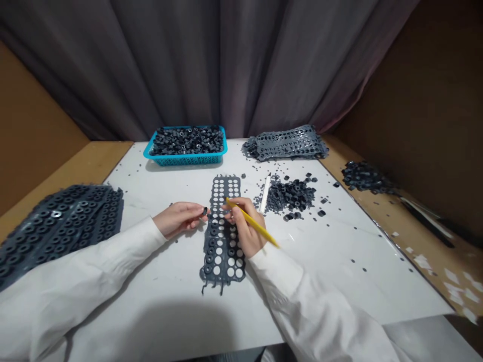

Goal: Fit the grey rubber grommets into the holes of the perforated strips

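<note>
the dark grey rubber sheet (210,250) has rows of round holes, the basket (184,161) is bright turquoise, and the pencil (252,222) is yellow.

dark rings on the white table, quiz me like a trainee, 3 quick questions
1. What does the right hand hold?
2. True or false: the left hand pinches a small dark ring.
3. Where does the loose pile of dark rings lie relative to the perforated dark sheet? A: left of it. B: right of it. C: on top of it.

Key: 1. a yellow pencil-like tool; 2. true; 3. B
</note>
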Available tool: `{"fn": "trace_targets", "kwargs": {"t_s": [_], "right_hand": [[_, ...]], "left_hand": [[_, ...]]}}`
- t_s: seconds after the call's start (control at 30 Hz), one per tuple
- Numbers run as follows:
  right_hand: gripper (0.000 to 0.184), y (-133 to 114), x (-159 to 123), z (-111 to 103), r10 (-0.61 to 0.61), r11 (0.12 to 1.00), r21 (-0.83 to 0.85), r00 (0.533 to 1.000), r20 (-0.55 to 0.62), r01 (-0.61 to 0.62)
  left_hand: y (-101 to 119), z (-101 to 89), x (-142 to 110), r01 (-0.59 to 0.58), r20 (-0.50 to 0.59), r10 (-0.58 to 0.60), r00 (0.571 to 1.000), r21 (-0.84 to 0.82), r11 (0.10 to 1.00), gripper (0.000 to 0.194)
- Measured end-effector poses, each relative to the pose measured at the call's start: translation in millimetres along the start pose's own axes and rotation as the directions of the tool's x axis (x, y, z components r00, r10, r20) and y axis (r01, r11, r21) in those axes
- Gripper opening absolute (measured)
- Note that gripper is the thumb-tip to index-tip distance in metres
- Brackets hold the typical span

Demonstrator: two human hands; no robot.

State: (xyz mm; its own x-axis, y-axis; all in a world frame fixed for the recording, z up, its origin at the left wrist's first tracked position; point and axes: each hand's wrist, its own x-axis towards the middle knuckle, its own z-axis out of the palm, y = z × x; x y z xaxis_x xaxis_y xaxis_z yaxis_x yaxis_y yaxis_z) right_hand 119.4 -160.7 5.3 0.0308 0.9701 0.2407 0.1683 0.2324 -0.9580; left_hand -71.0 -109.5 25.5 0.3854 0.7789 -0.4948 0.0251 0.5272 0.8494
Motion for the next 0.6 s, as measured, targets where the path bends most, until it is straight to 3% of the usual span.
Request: {"fn": "trace_targets", "kwargs": {"t_s": [0.07,0.17,0.27,0.37,0.43,0.5,0.57,0.6], "right_hand": [[0.020,-4.4,-1.1,0.5,-0.077,0.997,0.016,0.996,0.039,0.076],[0.007,-6.7,-2.0,4.2,-0.154,0.988,0.020,0.984,0.091,0.153],[0.029,-7.1,-3.2,10.8,-0.200,0.979,0.052,0.978,0.061,0.197],[0.033,-10.1,-4.7,15.2,-0.168,0.983,0.079,0.986,0.013,0.166],[0.034,-11.2,-3.3,9.5,-0.126,0.988,0.087,0.992,-0.021,0.127],[0.034,-8.6,3.5,-11.7,-0.095,0.993,0.057,0.991,-0.099,0.101],[0.033,-1.3,17.6,-54.0,-0.083,0.997,-0.026,0.964,-0.253,0.078],[0.032,3.7,27.3,-82.8,-0.100,0.993,-0.092,0.938,-0.331,0.073]], "left_hand": [[-1.1,4.8,-3.5,0.035,0.064,-0.031,0.997,-0.072,0.997,0.041],[-6.2,12.4,-5.9,0.076,0.112,-0.063,0.992,-0.117,0.990,0.038],[-9.6,21.0,-5.3,0.084,0.127,-0.070,0.989,-0.108,0.991,0.038],[-8.7,29.6,-10.2,0.027,0.104,-0.027,0.994,0.006,1.000,0.046],[-10.8,33.0,-21.5,-0.074,0.058,0.064,0.996,0.199,0.977,0.051],[-20.8,32.5,-38.2,-0.256,0.050,0.267,0.963,0.491,0.833,0.045],[-40.3,27.9,-55.1,-0.490,0.222,0.526,0.821,0.745,0.452,0.034],[-52.5,24.6,-61.6,-0.558,0.343,0.567,0.749,0.787,0.263,0.028]]}}
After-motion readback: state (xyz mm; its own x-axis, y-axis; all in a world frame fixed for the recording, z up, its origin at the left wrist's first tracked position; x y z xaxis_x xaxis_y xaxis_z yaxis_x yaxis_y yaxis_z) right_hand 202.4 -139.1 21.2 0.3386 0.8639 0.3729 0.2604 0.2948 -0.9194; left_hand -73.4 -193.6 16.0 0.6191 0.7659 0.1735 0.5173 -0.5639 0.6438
